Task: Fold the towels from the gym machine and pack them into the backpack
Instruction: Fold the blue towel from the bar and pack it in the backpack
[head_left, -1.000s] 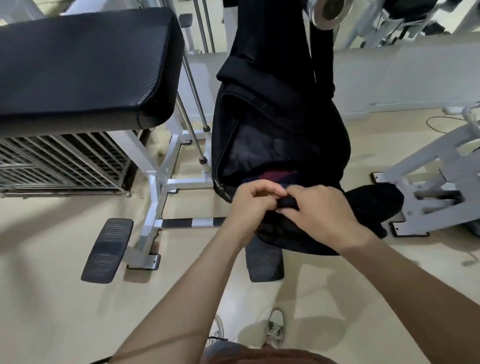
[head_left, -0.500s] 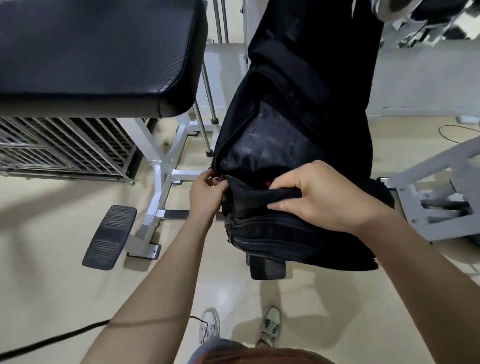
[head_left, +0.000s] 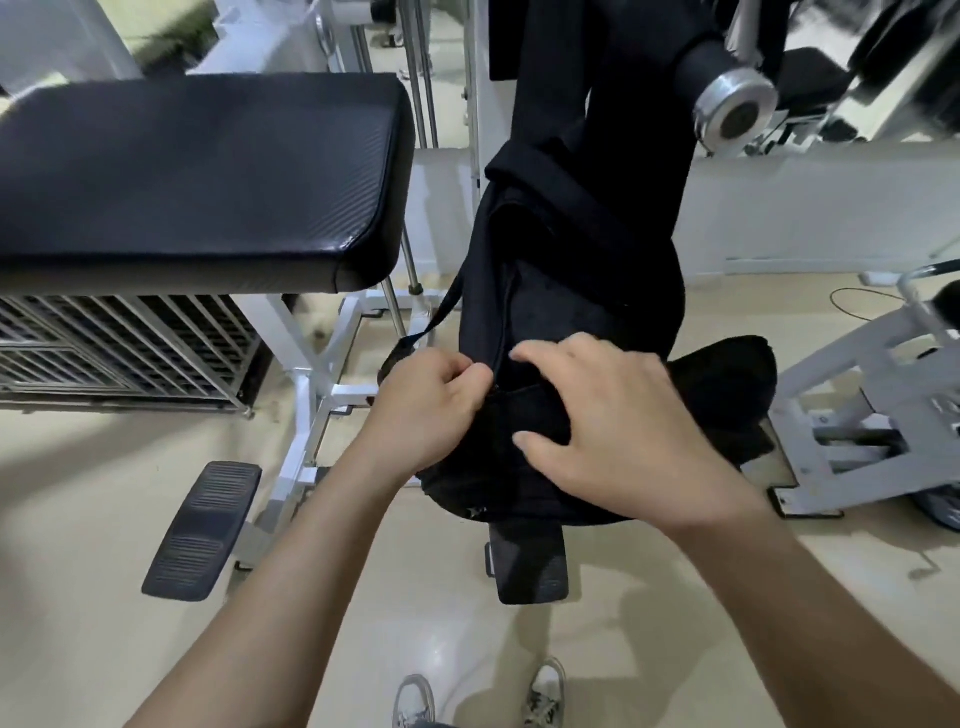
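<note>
A black backpack (head_left: 582, 270) hangs by its straps from a padded roller bar (head_left: 727, 98) of the gym machine, in the middle of the view. My left hand (head_left: 426, 410) pinches the zipper at the backpack's left seam, fingers curled. My right hand (head_left: 613, 431) lies over the front of the bag with fingers spread and the thumb tucked under a fold of the fabric. The zipper line runs almost shut, so nothing inside the bag shows. No towel is visible.
A black padded bench (head_left: 197, 176) fills the upper left, with white frame legs and two black foot pads (head_left: 202, 530) on the beige floor. A white machine frame (head_left: 857, 415) stands at the right. A cage grille (head_left: 119, 348) sits under the bench. My shoes (head_left: 478, 696) show below.
The backpack's mouth was open, showing lining and a dark red item; now it is nearly zipped. My left hand moved up along the zipper, and my right hand spread over the front.
</note>
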